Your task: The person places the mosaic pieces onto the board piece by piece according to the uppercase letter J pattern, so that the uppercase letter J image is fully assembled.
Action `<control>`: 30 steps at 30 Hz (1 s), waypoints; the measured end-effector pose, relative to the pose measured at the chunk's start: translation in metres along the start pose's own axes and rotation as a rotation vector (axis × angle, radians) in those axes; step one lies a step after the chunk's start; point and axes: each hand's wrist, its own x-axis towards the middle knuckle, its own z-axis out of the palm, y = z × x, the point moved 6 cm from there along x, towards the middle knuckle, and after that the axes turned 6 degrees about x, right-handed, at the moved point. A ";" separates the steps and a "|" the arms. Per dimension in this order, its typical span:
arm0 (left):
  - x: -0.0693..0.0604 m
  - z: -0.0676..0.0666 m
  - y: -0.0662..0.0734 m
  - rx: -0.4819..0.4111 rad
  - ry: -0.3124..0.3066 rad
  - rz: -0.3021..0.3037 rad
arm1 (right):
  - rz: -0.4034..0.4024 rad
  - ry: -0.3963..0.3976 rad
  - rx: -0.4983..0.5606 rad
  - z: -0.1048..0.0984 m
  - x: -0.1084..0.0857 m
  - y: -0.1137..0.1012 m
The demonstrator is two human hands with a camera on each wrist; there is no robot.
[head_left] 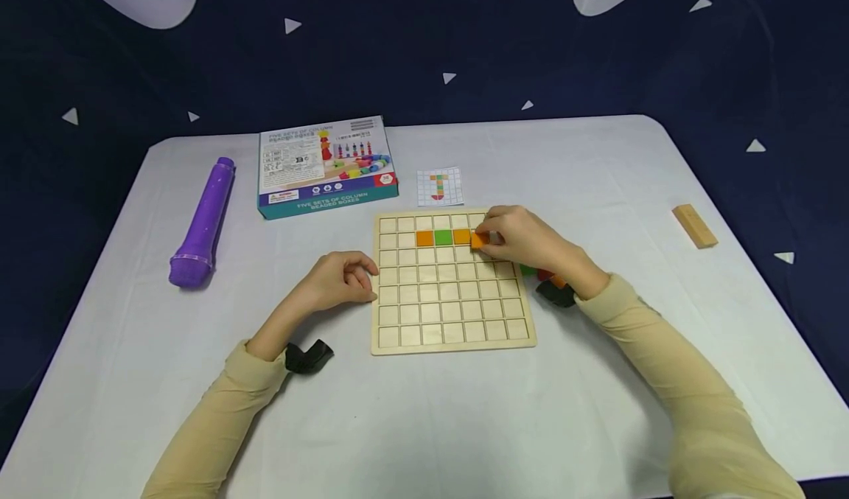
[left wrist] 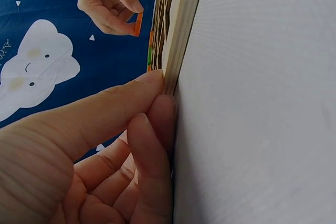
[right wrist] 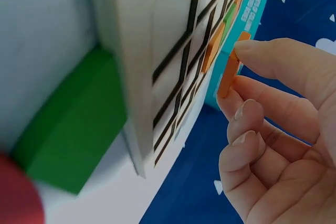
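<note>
A wooden grid board [head_left: 454, 335] lies flat on the white table. One row near its far edge bears an orange square tile [head_left: 424, 239], a green square tile [head_left: 443, 237] and another orange tile [head_left: 461, 236]. Between thumb and index finger, my right hand [head_left: 520, 235] pinches a further orange square tile [right wrist: 229, 72], held tilted just above the board beside that row. At the board's left edge, my left hand [head_left: 338, 281] grips the rim with thumb and curled fingers [left wrist: 149, 145]. A small pattern card [head_left: 440, 187] with a coloured figure lies beyond the board.
Loose green [right wrist: 73, 124] and red [right wrist: 18, 195] blocks lie beside the board's right edge, partly hidden under my right wrist. A boxed bead set [head_left: 328, 167] and a purple toy microphone [head_left: 204, 222] are at the left. A wooden block [head_left: 694, 226] lies far right.
</note>
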 end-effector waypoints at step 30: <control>0.000 0.000 0.000 -0.002 -0.002 -0.003 | -0.022 -0.124 -0.033 0.026 0.023 -0.026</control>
